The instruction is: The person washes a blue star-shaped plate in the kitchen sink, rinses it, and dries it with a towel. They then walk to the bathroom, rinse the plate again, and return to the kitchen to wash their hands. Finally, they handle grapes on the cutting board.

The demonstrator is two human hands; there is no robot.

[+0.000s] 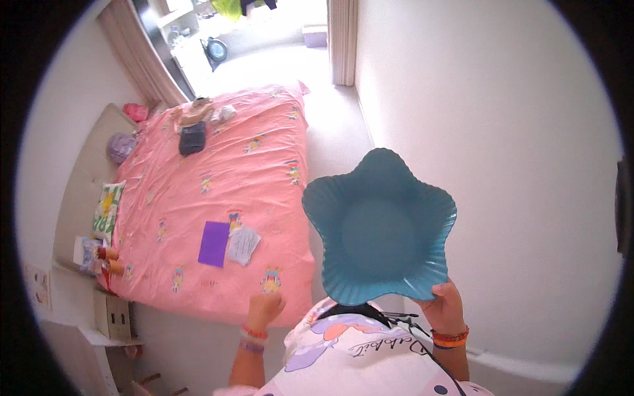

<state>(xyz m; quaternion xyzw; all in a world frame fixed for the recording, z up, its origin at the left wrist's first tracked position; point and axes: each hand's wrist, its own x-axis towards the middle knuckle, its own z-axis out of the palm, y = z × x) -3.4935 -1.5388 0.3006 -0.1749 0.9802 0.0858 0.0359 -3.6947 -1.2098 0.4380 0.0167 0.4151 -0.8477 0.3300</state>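
Observation:
A blue-green star-shaped bowl point(379, 232) with fluted sides hangs in front of my body, its hollow turned up toward me. My right hand point(446, 302) grips its lower right rim, thumb over the edge and fingers mostly hidden beneath. My left hand point(266, 308) is curled into a fist above the near corner of the bed, with nothing visible in it. On the pink patterned bedspread point(237, 183) beyond that hand lie a purple folder or sheet point(214, 244) and a pile of printed papers point(243, 245).
Folded clothes point(192, 136) lie farther up the bed. Cushions point(121, 147) and dolls point(111, 261) line the headboard point(81, 193). A white wall point(495, 123) runs along the right. Bright floor point(332, 123) separates it from the bed. A small cabinet point(113, 316) stands at lower left.

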